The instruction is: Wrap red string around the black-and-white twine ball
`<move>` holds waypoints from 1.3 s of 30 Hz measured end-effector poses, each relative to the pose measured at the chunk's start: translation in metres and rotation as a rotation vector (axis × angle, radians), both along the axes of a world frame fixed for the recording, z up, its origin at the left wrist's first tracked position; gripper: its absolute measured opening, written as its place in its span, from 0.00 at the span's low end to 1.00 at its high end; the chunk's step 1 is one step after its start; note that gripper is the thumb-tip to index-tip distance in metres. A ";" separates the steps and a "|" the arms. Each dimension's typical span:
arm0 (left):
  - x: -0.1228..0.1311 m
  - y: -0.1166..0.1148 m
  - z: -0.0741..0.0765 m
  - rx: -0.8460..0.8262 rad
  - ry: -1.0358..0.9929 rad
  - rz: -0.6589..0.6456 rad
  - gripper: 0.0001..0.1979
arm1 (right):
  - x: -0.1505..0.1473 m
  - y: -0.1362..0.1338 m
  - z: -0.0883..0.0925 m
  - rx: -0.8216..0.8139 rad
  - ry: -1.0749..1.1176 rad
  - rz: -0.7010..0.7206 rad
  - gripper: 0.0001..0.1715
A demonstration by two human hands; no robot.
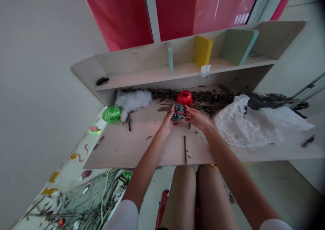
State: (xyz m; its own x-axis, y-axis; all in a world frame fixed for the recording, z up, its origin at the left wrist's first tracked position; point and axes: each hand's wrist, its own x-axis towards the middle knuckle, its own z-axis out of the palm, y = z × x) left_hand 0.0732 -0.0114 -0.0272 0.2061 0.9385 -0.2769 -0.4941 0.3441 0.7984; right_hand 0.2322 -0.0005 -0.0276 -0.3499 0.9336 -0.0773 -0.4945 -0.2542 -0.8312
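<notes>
A round black-and-white yarn bundle (179,112) with a thin red strand across its middle is held up over the desk between my two hands. My left hand (168,122) grips its left side, thumb on the near face. At its right edge, the fingers of my right hand (196,117) are bent and pinched close against the bundle; whether they also hold the red strand I cannot tell. Just behind sits a roll of red plastic twine (184,98). A thin brown stick (185,150) lies on the desk (142,147) below my hands.
White stuffing (134,100) and green twine (111,114) lie at the left. Dark dry twigs (215,96) line the back, with black-handled scissors (207,109) before them. A crumpled white plastic bag (241,128) covers the right. Above runs a shelf (142,76) with dividers.
</notes>
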 end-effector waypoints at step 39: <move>-0.001 0.006 -0.011 0.134 0.335 0.262 0.25 | 0.001 0.001 -0.005 0.014 -0.015 0.017 0.22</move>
